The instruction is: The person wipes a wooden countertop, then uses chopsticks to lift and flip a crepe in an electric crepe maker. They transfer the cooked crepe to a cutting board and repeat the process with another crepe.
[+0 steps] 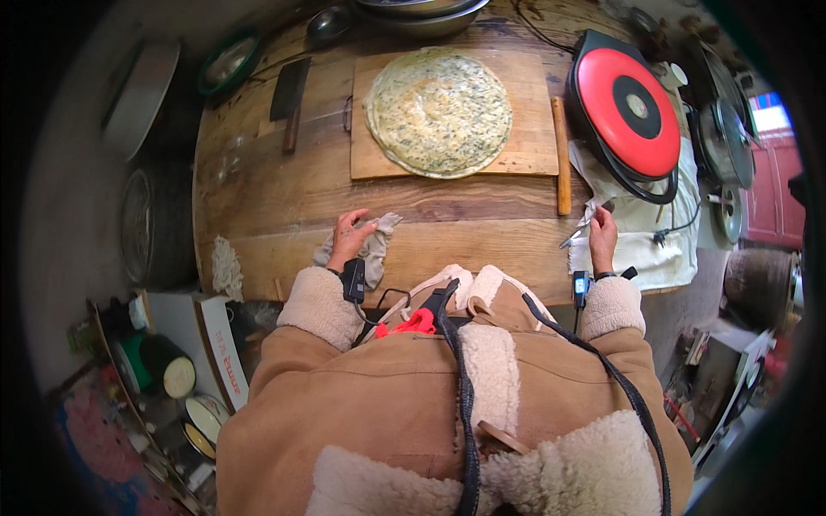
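Observation:
My left hand (350, 240) rests by a crumpled grey cloth (375, 255) near the table's front edge. Its thumb and fingers are apart. At the right, my right hand (603, 238) is over a white cloth (671, 258), fingers bent; a small dark thing shows at its fingertips, and whether it is gripped is unclear. A thin metal utensil (572, 238) lies just left of that hand. Before me a round, herb-flecked flatbread (439, 113) covers much of a wooden cutting board (532, 155). A wooden rolling pin (561, 158) lies along the board's right edge.
A red electric griddle (597, 80) with its lid down stands at the right, a power plug (659, 238) near it. Left lies a cleaver (290, 97); a green-rimmed bowl (250, 72) stands behind it. Metal bowls (426, 22) and a ladle (329, 24) are at the back.

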A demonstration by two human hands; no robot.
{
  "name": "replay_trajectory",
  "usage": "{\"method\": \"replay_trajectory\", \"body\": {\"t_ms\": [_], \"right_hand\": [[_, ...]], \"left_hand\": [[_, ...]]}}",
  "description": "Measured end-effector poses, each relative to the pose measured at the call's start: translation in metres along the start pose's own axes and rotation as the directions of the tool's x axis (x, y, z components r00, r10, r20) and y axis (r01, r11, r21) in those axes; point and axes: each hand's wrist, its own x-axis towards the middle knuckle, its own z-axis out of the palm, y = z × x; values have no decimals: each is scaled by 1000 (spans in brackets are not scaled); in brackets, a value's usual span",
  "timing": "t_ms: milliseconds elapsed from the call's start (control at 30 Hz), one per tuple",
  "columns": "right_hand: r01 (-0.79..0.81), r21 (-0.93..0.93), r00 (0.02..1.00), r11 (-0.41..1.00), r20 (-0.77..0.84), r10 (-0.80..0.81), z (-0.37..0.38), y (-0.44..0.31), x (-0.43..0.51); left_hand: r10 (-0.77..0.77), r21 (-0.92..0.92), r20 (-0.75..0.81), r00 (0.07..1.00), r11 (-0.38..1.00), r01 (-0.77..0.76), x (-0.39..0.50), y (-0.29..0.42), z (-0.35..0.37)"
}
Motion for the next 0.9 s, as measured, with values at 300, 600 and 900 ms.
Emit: {"method": "replay_trajectory", "body": {"t_ms": [300, 600, 900], "right_hand": [[20, 24, 971, 1000, 238, -25, -18, 19, 5], [-91, 200, 927, 976, 375, 10, -70, 59, 24], [-95, 227, 888, 969, 459, -21, -83, 81, 47]], "left_hand": [[169, 392, -409, 897, 920, 6, -66, -14, 22], [-99, 82, -491, 865, 984, 159, -76, -24, 52], [-81, -3, -540, 837, 995, 95, -79, 56, 89]]}}
